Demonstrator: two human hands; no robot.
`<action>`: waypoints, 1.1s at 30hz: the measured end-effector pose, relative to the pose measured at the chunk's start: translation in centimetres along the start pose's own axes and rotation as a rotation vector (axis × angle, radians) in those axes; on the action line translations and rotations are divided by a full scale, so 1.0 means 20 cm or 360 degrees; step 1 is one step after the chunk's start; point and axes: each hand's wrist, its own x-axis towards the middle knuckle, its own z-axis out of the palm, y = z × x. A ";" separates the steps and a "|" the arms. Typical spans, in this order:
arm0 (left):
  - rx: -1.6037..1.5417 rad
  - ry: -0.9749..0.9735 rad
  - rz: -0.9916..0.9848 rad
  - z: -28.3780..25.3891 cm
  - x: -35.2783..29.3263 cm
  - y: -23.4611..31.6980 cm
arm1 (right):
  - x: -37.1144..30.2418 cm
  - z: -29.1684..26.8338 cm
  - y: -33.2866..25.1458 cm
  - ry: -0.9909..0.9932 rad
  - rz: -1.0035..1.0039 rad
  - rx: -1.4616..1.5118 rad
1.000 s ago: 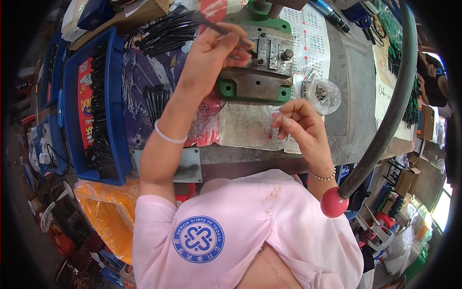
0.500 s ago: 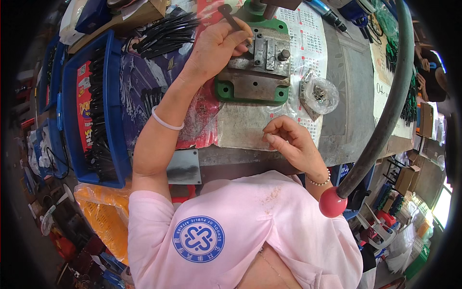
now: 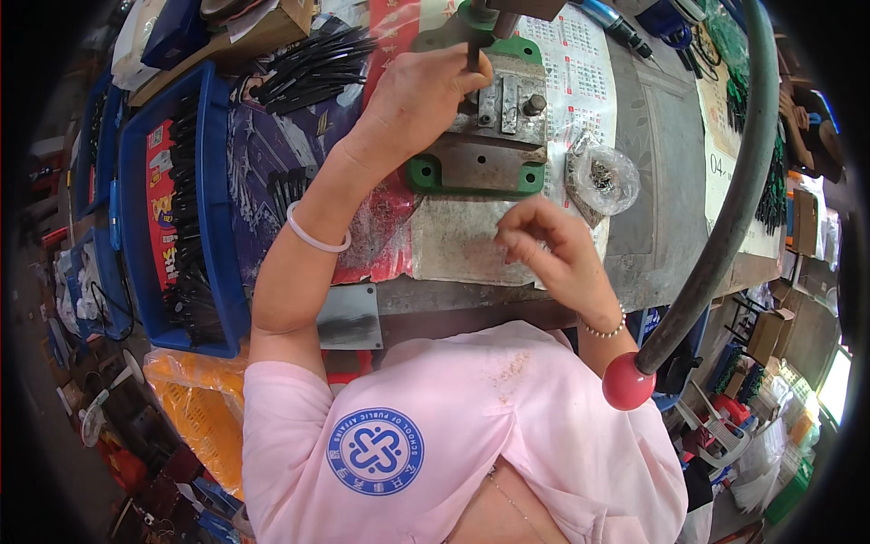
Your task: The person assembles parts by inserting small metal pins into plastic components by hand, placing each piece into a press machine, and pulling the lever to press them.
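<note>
Bent over the fixture's left side, my left hand (image 3: 412,104) is closed on a slim black part (image 3: 473,58). Only a short dark piece of it shows above the fingers; the rest is hidden by the hand. The metal fixture (image 3: 509,104) sits on the green base (image 3: 480,181) of a hand press. Nearer to my body, my right hand (image 3: 555,249) hovers over the bench edge, its fingers curled and thumb close to the fingertips. Whatever it pinches, if anything, is too small to make out.
The press's long lever (image 3: 725,245) curves down at right to a red ball knob (image 3: 628,381). A clear plastic bag of small metal bits (image 3: 603,179) lies right of the base. Black parts fill a blue tray (image 3: 231,263) and form a pile (image 3: 317,68) at left.
My left hand has tilted forward over the fixture, and the black part has swung in close to the press post. My right hand has risen slightly toward the base.
</note>
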 end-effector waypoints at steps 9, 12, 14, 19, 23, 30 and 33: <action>0.0111 -0.0023 0.0087 -0.01 0.01 0.08 | 0.49 -0.02 -0.17 0.0694 -0.0652 -0.0089; 0.0164 -0.0033 0.0077 0.00 0.02 0.09 | 0.57 -0.04 -0.17 0.0670 -0.0788 -0.0084; 0.0176 -0.0026 0.0076 0.00 0.02 0.08 | 0.58 -0.06 -0.18 0.0631 -0.0854 -0.0310; 0.0103 0.0078 0.0214 0.00 0.02 0.09 | 0.51 -0.08 -0.23 0.0577 -0.0766 -0.0284; 0.0000 -0.0006 0.0027 0.00 0.02 0.06 | 0.24 -0.11 -0.29 0.0320 -0.0510 0.0149; -0.0063 -0.0033 0.0031 0.02 0.04 0.05 | -0.24 -0.08 -0.35 -0.0662 -0.0136 0.1614; -0.0064 -0.0036 0.0023 0.02 0.03 0.05 | -0.25 -0.12 -0.28 -0.1400 -0.0411 0.1886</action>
